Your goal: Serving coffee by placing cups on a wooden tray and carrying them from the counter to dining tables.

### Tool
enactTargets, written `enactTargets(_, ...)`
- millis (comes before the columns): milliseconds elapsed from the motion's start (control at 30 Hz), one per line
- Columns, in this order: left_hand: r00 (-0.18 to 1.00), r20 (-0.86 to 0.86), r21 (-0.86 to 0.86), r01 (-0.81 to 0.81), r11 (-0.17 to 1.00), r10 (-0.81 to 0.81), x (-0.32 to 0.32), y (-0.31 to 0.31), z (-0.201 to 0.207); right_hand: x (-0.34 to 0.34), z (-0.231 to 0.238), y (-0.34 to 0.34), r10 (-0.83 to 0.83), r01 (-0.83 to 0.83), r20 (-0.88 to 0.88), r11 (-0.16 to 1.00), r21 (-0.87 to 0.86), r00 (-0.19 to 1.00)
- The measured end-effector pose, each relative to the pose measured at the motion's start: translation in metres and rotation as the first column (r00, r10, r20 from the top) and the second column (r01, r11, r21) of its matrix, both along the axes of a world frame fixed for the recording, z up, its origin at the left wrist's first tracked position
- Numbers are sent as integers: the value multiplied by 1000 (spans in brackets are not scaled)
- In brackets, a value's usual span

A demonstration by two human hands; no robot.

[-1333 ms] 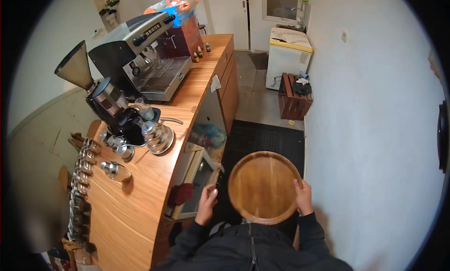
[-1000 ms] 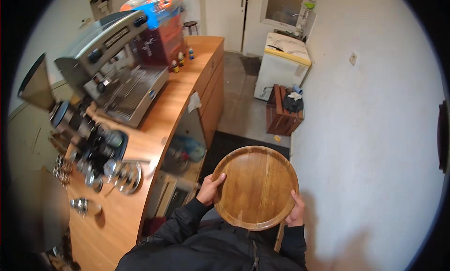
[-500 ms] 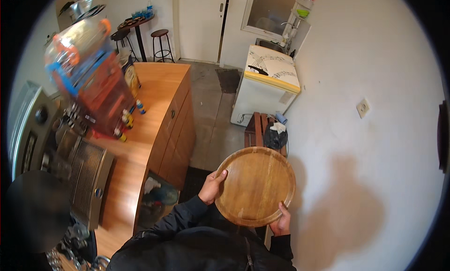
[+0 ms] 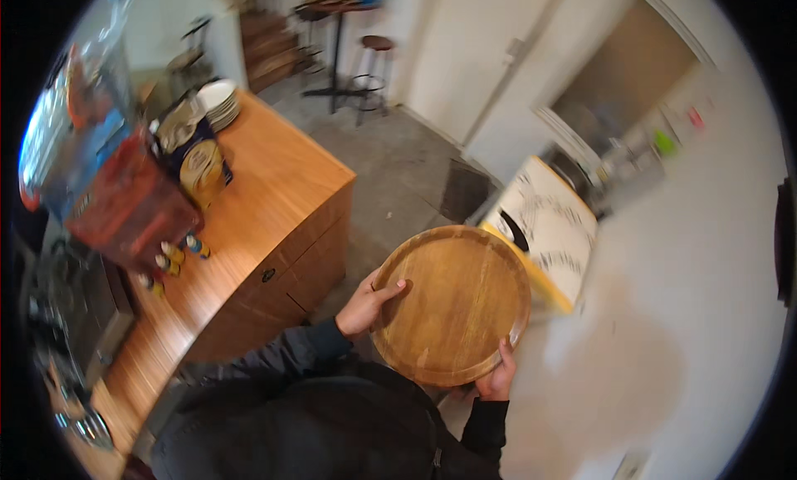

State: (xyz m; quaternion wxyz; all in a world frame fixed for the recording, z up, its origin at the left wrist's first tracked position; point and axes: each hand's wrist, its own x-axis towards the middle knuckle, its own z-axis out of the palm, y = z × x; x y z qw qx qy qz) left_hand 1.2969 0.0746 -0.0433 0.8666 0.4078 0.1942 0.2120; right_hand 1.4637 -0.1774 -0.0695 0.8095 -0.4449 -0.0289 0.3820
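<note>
A round wooden tray (image 4: 452, 306) with a raised rim is held out in front of my body, its bare upper face toward me. My left hand (image 4: 365, 304) grips its left edge, thumb over the rim and the other fingers hidden beneath. At the lower right edge my right hand (image 4: 498, 372) holds it the same way, thumb on top. Nothing lies on the tray.
To the left runs a wooden counter (image 4: 274, 165) with a stack of white plates (image 4: 218, 102), a dark and yellow bag (image 4: 202, 163), small bottles (image 4: 172, 254) and a red-and-blue machine (image 4: 133, 202). Ahead right stands a white-topped chest (image 4: 544, 223); farther off, a stool (image 4: 376, 44) and a door (image 4: 465, 57).
My view has swung left and moved forward, so the counter's far end and the chest look nearer. Both hands keep their hold on the tray.
</note>
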Motion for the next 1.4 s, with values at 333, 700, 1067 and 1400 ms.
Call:
enactTargets(333,939,118,106,-337,936,324,128,183,-2,217,-2,252,299,-300,115,954,-10,947)
enactTargets(700,766,5,110,-639,761,643,244,347,8,383,-3,533,562,-563,32,826,20,826)
enactTargets(1067,204,-67,135,-968,212,977,275,523,6,382,3,874,962,-961,-22,273,51,272)
enactTargets(1400,29,-33,-107,-994,26,999,234,680,-1,316,-5,1125,1000,-999,-8,-5,47,-6)
